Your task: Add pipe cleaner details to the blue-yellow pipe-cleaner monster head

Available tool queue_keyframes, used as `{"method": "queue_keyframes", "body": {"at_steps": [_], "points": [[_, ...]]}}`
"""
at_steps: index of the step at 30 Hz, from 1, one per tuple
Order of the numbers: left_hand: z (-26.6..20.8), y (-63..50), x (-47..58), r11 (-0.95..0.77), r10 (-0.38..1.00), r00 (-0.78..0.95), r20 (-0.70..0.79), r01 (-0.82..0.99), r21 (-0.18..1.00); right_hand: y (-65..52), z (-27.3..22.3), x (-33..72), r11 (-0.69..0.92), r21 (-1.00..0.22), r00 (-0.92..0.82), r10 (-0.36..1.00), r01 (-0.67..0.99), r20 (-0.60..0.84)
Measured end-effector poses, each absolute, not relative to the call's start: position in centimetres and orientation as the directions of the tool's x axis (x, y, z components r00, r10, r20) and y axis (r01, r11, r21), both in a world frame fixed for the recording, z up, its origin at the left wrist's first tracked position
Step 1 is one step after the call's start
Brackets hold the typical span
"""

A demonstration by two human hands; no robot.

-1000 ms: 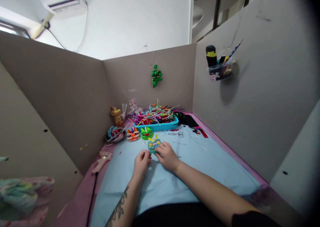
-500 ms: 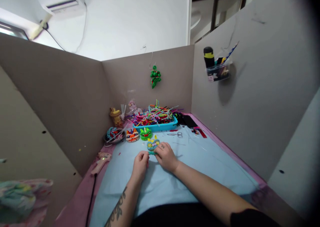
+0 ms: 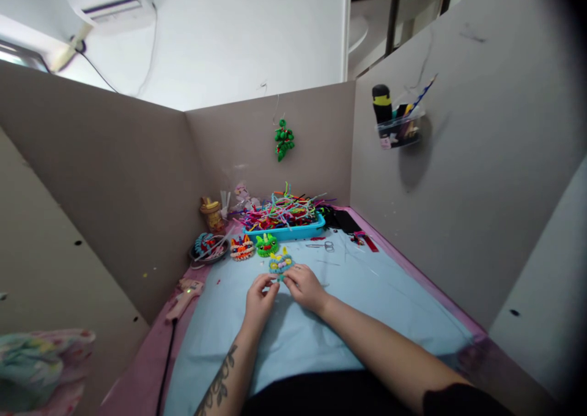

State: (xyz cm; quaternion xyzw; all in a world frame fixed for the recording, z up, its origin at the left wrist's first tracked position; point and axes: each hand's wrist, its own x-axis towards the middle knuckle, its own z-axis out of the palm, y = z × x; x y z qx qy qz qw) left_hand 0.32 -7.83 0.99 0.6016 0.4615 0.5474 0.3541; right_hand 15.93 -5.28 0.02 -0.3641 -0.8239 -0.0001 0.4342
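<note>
A short teal fuzzy piece, like a pipe cleaner (image 3: 281,278), is held low over the blue cloth between my two hands. My right hand (image 3: 305,289) comes in from the right, its thumb and fingers pinched on the piece. My left hand (image 3: 261,297) meets it from the other side, fingertips at the piece's left end and the thumb bent below. Just behind my fingers sits a blue and yellow pipe-cleaner animal head (image 3: 280,263), partly covered by my right hand. A green head (image 3: 266,245) and an orange and white one (image 3: 241,248) stand farther back.
A blue tray (image 3: 293,234) heaped with coloured pipe cleaners stands at the back. Scissors (image 3: 328,246) lie to the right. A bowl (image 3: 210,257) and a pink corded glue gun (image 3: 184,298) are at left. Grey panels (image 3: 270,107) enclose the table.
My left thumb and fingers have shifted their hold, with the thumb now lower and farther right. The teal piece shows less between my hands, which are slightly closer together.
</note>
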Motion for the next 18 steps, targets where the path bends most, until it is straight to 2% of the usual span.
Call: {"method": "queue_keyframes", "body": {"at_steps": [8, 14, 18], "points": [[0.8, -7.62, -0.02, -0.302, 0.952, 0.074, 0.296, 0.091, 0.949, -5.2, -0.17, 15.86, 0.742, -0.31, -0.4, 0.607, 0.594, 0.686], [0.64, -7.54, 0.02, -0.216, 0.974, 0.07, 0.215, 0.01, 0.976, -5.26, -0.17, 15.54, 0.708, -0.276, -0.372, 0.613, 0.65, 0.697], [0.52, -7.4, 0.17, -0.229, 0.973, 0.042, 0.228, 0.013, 0.973, -5.27, -0.29, 15.36, 0.696, -0.277, -0.359, 0.62, 0.662, 0.698]]}}
